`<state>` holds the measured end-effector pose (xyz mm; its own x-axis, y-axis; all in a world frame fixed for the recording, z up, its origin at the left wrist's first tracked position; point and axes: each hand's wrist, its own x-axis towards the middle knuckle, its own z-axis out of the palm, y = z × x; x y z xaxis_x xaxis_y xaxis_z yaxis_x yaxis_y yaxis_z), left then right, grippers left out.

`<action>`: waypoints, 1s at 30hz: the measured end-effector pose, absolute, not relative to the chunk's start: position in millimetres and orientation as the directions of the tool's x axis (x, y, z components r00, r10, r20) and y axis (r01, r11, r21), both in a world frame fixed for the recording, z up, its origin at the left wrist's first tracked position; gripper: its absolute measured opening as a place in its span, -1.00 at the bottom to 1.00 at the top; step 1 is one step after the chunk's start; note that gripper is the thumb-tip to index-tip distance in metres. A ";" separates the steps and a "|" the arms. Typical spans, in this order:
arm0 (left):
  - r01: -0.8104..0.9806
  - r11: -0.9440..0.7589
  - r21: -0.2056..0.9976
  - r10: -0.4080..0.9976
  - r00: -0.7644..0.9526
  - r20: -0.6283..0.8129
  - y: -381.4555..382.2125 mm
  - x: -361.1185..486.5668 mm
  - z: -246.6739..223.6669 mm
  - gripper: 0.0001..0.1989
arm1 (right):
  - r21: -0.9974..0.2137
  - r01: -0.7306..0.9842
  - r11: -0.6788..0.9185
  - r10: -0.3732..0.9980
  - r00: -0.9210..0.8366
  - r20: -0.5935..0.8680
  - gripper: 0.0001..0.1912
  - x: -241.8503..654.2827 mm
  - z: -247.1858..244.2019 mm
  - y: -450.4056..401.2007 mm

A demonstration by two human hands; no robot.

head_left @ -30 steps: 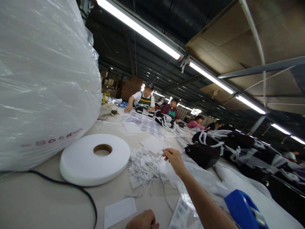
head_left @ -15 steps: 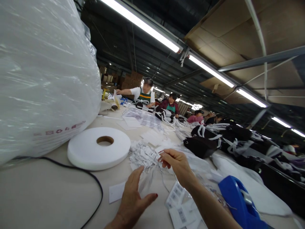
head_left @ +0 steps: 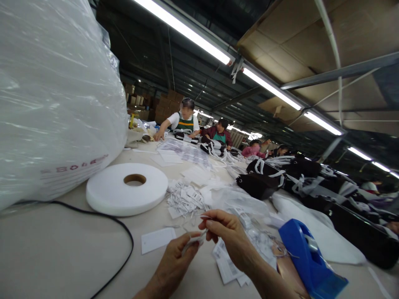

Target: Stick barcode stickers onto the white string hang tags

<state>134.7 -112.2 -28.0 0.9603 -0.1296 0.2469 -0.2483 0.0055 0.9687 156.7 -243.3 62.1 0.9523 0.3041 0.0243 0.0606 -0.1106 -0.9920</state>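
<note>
My left hand (head_left: 174,261) is closed, thumb against fingers, on a small white label (head_left: 193,241) above the table. My right hand (head_left: 230,236) meets it from the other side, its fingertips pinched on a thin strip or string at the label's end; the exact grip is partly hidden. Just beyond both hands lies a heap of small printed labels (head_left: 187,197). A blank white card (head_left: 158,241) rests left of my hands. Under my right wrist, several barcode cards (head_left: 226,263) lie spread on the table.
A large white roll of tape (head_left: 109,191) sits at left beside a bulging plastic bag (head_left: 62,91). A black cord (head_left: 126,228) curves across the table (head_left: 56,257). At right stand a blue tape dispenser (head_left: 307,257) and piled black bags (head_left: 258,185). Co-workers (head_left: 187,120) work at the far side.
My hands have come together; my left hand, open before, has closed on the small label. A far co-worker's arm has lowered to the table.
</note>
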 end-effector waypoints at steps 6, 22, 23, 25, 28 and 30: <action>-0.250 0.024 0.968 -0.231 0.940 0.249 -110.4 128.5 -27.7 -0.69 | -0.999 0.043 -0.017 0.386 0.922 0.033 -0.76 160.1 61.7 -255.6; -0.438 -0.154 0.886 -0.409 0.844 0.346 -115.4 113.7 -33.2 -0.64 | -0.949 -0.317 -0.008 0.522 0.808 -0.274 -0.68 158.5 51.8 -247.2; -0.428 -0.129 0.894 -0.415 0.842 0.343 -115.3 112.9 -31.3 -0.66 | -0.935 -0.355 0.012 0.515 0.803 -0.298 -0.67 158.7 52.2 -245.2; -0.390 -0.061 0.919 -0.425 0.843 0.330 -115.6 112.1 -28.7 -0.73 | -0.922 -0.382 0.055 0.483 0.819 -0.310 -0.65 159.5 53.6 -242.3; -0.203 0.160 0.966 -0.430 0.866 0.254 -118.0 114.2 -30.7 -0.76 | -0.941 -0.311 0.136 0.397 0.887 -0.236 -0.71 162.0 58.6 -240.7; 0.018 0.376 0.926 -0.438 0.885 0.161 -120.3 116.6 -34.2 -0.64 | -0.952 -0.232 0.198 0.322 0.933 -0.161 -0.75 164.6 64.0 -242.0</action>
<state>116.6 -120.3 -34.2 0.8845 -0.4379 0.1608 0.0179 0.3762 0.9263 164.6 -242.0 64.0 0.9330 0.3219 -0.1607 -0.2322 0.1975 -0.9524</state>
